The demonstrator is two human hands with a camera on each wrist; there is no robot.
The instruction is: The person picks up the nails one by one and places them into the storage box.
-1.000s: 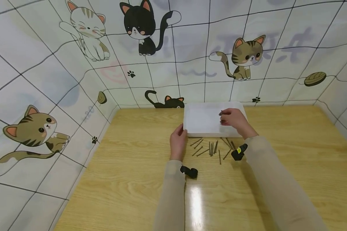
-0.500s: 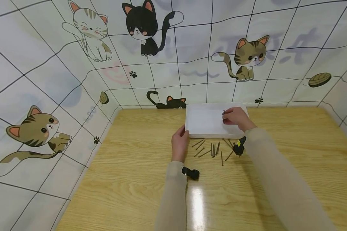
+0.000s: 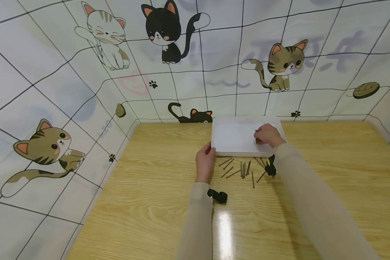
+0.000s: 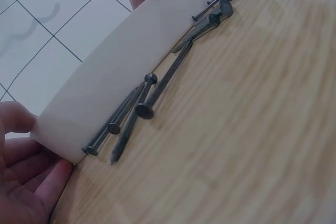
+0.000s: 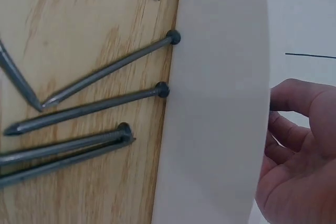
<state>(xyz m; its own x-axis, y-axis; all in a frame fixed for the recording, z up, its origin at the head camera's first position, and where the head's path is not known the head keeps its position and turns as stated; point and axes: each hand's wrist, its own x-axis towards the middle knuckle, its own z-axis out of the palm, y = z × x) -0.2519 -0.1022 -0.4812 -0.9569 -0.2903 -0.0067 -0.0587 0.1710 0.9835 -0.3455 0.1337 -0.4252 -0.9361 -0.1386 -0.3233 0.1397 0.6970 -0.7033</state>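
A shallow white tray (image 3: pixel 233 135) lies at the back of the wooden table. My left hand (image 3: pixel 205 162) holds its near left corner; in the left wrist view, thumb and fingers (image 4: pixel 55 179) meet around the end of the tray wall. Over the right part of the tray, my right hand (image 3: pixel 268 135) pinches a nail (image 3: pixel 256 131), mostly hidden by the fingers. The right wrist view has that hand (image 5: pixel 304 145) behind the tray wall, fingers curled. In front of the tray lie several loose dark nails (image 3: pixel 243 169), some with heads close to its wall (image 5: pixel 89 111).
The light wooden table (image 3: pixel 143 202) extends to both sides and toward me. Behind it rises a wall covering (image 3: pixel 227 83) with cartoon cats and a grid. Each wrist wears a small black camera, the left one (image 3: pixel 218 196) near the tabletop.
The right hand, with the nail, has shifted slightly right and lower over the tray, and less of the nail shows. The left hand keeps its hold; the whole view has drifted slightly.
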